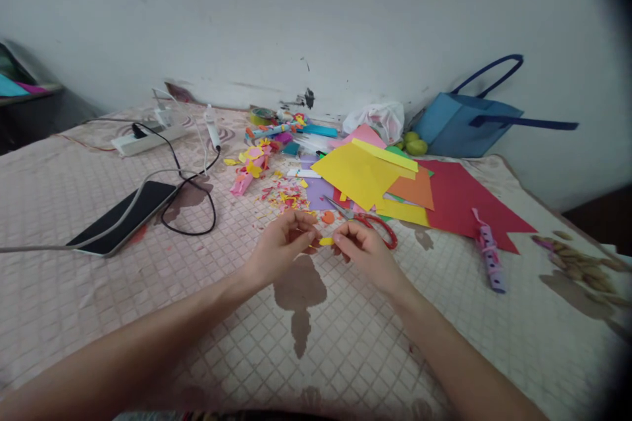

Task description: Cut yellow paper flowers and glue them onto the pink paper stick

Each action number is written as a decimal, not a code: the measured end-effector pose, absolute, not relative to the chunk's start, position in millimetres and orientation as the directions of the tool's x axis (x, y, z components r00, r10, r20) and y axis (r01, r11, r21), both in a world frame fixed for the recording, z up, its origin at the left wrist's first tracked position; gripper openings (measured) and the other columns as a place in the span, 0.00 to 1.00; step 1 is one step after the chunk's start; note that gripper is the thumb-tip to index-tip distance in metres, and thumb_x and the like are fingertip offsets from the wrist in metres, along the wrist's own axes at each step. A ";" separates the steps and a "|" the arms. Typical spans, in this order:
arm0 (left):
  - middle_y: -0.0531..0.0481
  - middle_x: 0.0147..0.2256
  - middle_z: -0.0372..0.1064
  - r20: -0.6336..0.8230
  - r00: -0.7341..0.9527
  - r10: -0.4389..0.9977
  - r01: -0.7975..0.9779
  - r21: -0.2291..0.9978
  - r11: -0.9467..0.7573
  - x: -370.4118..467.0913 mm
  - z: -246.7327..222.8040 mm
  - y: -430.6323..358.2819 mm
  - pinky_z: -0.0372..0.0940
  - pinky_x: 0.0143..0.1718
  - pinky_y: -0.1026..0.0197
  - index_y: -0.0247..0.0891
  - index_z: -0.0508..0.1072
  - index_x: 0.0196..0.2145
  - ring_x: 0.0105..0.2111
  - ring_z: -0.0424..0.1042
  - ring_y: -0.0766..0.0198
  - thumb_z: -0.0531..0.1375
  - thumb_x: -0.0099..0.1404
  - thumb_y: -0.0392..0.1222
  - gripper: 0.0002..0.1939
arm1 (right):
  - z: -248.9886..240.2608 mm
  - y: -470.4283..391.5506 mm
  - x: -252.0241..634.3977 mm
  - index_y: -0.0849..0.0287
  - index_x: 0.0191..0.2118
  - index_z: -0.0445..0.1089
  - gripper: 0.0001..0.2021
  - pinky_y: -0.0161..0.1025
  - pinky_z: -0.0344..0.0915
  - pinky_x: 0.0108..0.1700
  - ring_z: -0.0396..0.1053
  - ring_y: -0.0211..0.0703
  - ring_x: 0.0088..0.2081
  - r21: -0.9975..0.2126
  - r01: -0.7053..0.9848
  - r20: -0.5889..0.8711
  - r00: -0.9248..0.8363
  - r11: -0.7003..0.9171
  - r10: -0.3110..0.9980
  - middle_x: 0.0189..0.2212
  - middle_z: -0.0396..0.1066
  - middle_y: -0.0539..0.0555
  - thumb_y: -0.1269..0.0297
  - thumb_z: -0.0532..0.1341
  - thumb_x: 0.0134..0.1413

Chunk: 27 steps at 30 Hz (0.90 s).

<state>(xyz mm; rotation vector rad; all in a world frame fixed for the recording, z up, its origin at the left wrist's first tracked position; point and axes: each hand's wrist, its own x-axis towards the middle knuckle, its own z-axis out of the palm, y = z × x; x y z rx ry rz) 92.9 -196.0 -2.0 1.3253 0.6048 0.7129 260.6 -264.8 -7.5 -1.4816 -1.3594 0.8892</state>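
Between my two hands, over the middle of the table, is a small yellow piece of paper (326, 241). My left hand (289, 240) pinches its left end with thumb and fingers. The right end is pinched by my right hand (363, 247). Red-handled scissors (388, 230) lie just beyond my right hand, blades pointing left. A small orange paper piece (327, 217) rests beyond the gap between the hands. Tiny red and yellow paper scraps (286, 198) are scattered past my left hand.
Yellow (360, 174) and red (469, 197) paper sheets are piled at centre right. A blue bag (464, 125) stands behind them. At left are a black tablet-like device (126, 217), cables and a power strip (148, 139). A purple paper roll (490, 256) and ginger-like roots (582, 270) lie right.
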 end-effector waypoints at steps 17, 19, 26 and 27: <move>0.49 0.33 0.70 0.200 0.635 0.746 -0.011 0.968 -0.250 92.8 -7.1 -207.1 0.67 0.37 0.61 0.37 0.68 0.35 0.34 0.71 0.65 0.60 0.58 0.35 0.06 | -7.7 -266.3 254.9 0.58 0.27 0.62 0.17 0.32 0.56 0.21 0.59 0.33 0.20 -0.989 0.140 -0.031 0.118 -0.048 0.992 0.20 0.62 0.47 0.48 0.57 0.54; 0.49 0.33 0.70 0.150 0.637 0.756 -0.048 0.987 -0.155 93.9 -7.7 -205.4 0.67 0.37 0.61 0.36 0.68 0.35 0.33 0.71 0.65 0.61 0.56 0.35 0.08 | -8.5 -265.8 255.0 0.58 0.27 0.63 0.18 0.32 0.58 0.22 0.60 0.33 0.21 -0.997 0.072 -0.031 0.082 -0.037 0.996 0.21 0.63 0.48 0.47 0.57 0.54; 0.51 0.31 0.70 0.023 0.679 0.734 -0.181 0.974 0.136 95.8 -11.3 -200.7 0.66 0.34 0.63 0.34 0.68 0.34 0.30 0.70 0.68 0.66 0.52 0.36 0.13 | -14.9 -263.4 257.2 0.58 0.28 0.64 0.13 0.32 0.57 0.21 0.59 0.31 0.20 -0.997 0.074 -0.003 0.063 -0.008 0.998 0.22 0.63 0.45 0.54 0.62 0.51; 0.51 0.31 0.70 0.009 0.685 0.728 -0.193 0.966 0.170 95.8 -11.6 -200.4 0.66 0.33 0.63 0.34 0.68 0.34 0.29 0.70 0.69 0.66 0.51 0.36 0.13 | -15.6 -263.3 257.6 0.58 0.29 0.63 0.13 0.32 0.57 0.22 0.60 0.31 0.20 -0.998 0.069 0.001 0.062 -0.003 0.998 0.22 0.63 0.45 0.54 0.62 0.52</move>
